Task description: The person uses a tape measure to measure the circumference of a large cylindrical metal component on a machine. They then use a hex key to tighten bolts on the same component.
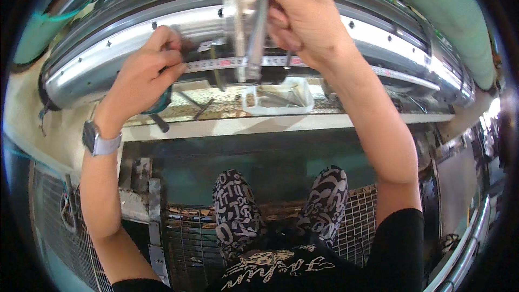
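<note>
Over the front of a long shiny metal cylinder (200, 24), both of my hands are at work. My left hand (148, 73), with a watch (99, 138) on its wrist, is closed, thumb and fingers pinched at the left end of a white measuring strip (216, 64); what lies between them is hidden. My right hand (311, 19) is raised and wrapped round a slim metal rod (288, 60) that shows above and below the fist. Right beside its fingers stands a blurred upright metal bar (258, 38), in front of a pale clear upright piece (235, 16).
Below the cylinder, a white plastic tray (250, 101) holds metal tools on a speckled ledge. A hex key (203, 110) and a dark-handled teal object (160, 121) lie to its left. Green rails (454, 5) frame the machine. Metal grating (186, 235) lies by my legs.
</note>
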### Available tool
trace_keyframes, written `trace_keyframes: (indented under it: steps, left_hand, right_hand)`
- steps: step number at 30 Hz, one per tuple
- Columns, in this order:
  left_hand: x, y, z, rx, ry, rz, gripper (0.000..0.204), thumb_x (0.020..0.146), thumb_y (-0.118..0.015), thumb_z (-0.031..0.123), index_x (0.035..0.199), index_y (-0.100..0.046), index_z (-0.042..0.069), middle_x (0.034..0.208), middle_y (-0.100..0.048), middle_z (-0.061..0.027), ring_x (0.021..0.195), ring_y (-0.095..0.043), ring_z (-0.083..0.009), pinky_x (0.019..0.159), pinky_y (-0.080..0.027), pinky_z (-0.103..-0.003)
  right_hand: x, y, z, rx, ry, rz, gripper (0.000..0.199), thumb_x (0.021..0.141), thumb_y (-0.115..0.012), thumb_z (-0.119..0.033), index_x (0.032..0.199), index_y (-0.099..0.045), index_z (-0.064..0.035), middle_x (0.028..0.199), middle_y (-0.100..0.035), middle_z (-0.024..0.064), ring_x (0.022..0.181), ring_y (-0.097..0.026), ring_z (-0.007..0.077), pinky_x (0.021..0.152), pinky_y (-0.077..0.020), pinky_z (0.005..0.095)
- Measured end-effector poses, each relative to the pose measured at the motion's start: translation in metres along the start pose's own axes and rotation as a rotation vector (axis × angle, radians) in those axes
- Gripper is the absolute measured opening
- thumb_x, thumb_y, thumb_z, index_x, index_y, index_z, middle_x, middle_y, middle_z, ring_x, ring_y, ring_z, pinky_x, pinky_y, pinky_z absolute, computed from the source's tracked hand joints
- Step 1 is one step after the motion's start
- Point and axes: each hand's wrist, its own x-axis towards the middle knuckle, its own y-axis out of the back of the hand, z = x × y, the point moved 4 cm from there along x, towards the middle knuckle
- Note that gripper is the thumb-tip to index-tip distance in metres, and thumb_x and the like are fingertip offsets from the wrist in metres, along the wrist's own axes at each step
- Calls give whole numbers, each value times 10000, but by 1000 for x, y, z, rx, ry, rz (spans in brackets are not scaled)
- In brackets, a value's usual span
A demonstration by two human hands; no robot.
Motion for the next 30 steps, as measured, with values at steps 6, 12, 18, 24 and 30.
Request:
trace_keyframes:
  steps: [6,12,18,24,30]
  left_hand:
    - [-3,-3,-2,-40,96,-56,169,795,-577,104,756,-526,-52,951,-432,-107,856,-512,-257,753,-413,-323]
    - [-3,-3,-3,-56,80,-35,153,794,-579,106,753,-522,-30,941,-431,-96,810,-504,-247,729,-407,-311]
    - [-2,-6,-5,-26,59,-15,155,811,-557,136,780,-561,-16,947,-459,-85,785,-527,-252,704,-420,-351]
    - [-3,-6,-5,-44,64,-17,165,798,-575,109,745,-508,-33,934,-423,-90,795,-494,-234,722,-404,-312]
    - [2,-6,-5,-40,17,2,174,809,-577,120,749,-511,-29,946,-429,-94,776,-497,-251,711,-407,-314]
  right_hand:
    - [-4,-1,0,-56,-31,19,281,885,-554,-235,701,-457,-46,498,-418,1,337,-307,74,348,-250,234]
    - [-4,0,-3,-119,-36,37,292,883,-547,-265,697,-461,-58,481,-383,-18,333,-298,70,358,-243,231]
    - [-3,1,-3,-128,-32,61,270,879,-553,-266,731,-495,-48,484,-381,-26,333,-300,68,362,-248,234]
    - [-4,-1,-3,-113,-16,71,253,883,-551,-258,754,-512,-44,490,-384,-27,339,-306,67,362,-245,233]
    - [-13,-3,-17,-154,204,24,265,925,-475,-272,950,-561,-22,512,-392,-34,343,-285,38,328,-218,186]
